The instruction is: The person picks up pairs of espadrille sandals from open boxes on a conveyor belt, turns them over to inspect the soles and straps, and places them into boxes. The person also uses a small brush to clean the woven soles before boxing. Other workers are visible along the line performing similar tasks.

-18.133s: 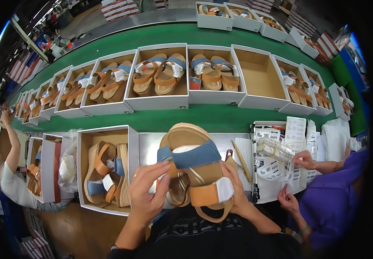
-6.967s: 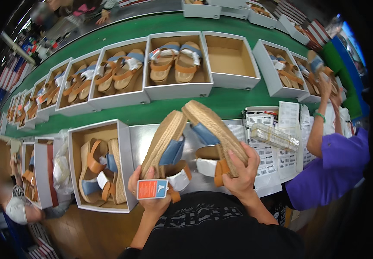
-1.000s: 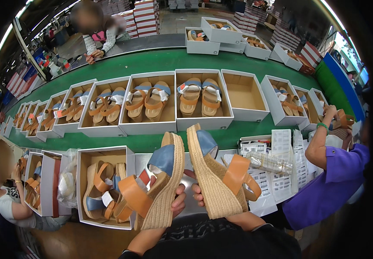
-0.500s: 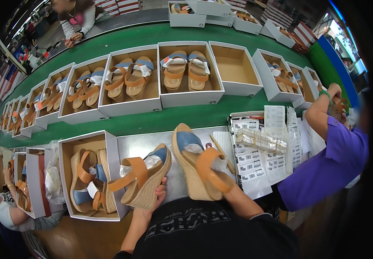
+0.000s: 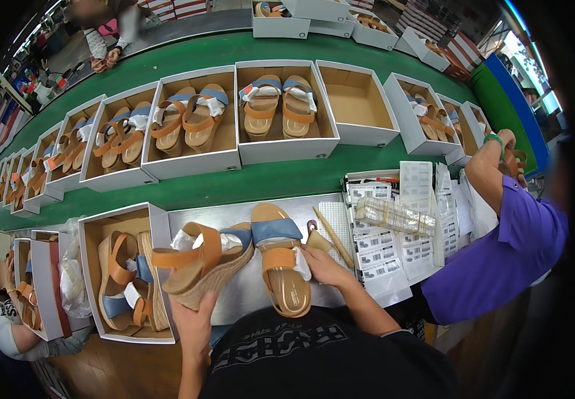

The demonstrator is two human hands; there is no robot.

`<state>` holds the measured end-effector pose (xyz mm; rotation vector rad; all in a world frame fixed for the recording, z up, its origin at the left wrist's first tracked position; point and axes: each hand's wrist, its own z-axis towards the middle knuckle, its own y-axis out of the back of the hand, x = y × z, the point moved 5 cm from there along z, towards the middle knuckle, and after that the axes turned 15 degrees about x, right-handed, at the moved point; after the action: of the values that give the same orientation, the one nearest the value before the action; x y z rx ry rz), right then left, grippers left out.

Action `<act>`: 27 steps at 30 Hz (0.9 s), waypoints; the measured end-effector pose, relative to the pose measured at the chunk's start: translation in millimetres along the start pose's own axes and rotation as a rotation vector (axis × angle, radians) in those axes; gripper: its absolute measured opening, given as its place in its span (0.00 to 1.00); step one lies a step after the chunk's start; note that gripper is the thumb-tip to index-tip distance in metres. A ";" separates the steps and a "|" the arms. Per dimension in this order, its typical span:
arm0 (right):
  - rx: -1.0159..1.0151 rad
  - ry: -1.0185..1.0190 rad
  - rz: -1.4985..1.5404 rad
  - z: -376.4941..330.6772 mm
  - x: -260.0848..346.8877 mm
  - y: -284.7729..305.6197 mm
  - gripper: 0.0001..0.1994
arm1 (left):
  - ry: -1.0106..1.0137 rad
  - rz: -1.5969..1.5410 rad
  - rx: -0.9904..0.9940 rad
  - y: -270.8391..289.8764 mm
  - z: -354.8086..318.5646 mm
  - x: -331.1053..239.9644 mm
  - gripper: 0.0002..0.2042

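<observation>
My left hand [image 5: 193, 320] grips a tan and blue wedge sandal [image 5: 202, 261] from below by its woven heel, holding it tilted on its side above the metal table [image 5: 247, 292]. My right hand [image 5: 324, 265] rests on the strap of a second matching sandal [image 5: 281, 265], which lies flat on the table, sole down. White paper stuffing shows under the straps of both. An open white box [image 5: 154, 226] with another pair of sandals [image 5: 128, 282] stands just left of my left hand.
A green conveyor belt [image 5: 254, 179] carries a row of open boxes, most holding sandals, one empty [image 5: 354, 103]. Label sheets [image 5: 394, 249] and a packet [image 5: 394, 214] lie to the right. A person in a purple shirt [image 5: 500, 259] works at my right; another person sits at lower left [image 5: 8, 326].
Both sandals have come down from being held upright in front of me. The right one now lies flat on the table; the left one is lower and tilted.
</observation>
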<state>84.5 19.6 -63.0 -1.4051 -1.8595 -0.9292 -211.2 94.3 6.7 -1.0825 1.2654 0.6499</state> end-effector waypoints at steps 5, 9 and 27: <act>-0.575 0.027 -0.709 -22.7 19.0 22.1 0.17 | -0.031 0.134 -0.089 -2.5 36.8 -18.6 0.35; -0.670 0.112 -0.885 -33.3 22.4 20.5 0.20 | -0.160 0.386 -0.151 5.1 47.0 -51.4 0.36; -0.198 1.149 -0.484 -49.9 238.8 -72.9 0.15 | 0.034 0.506 0.334 0.7 35.3 -132.5 0.28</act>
<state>-40.2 91.6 146.9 -0.2667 -1.1837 -1.7054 -227.4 148.4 131.6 -0.4983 1.6289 0.7616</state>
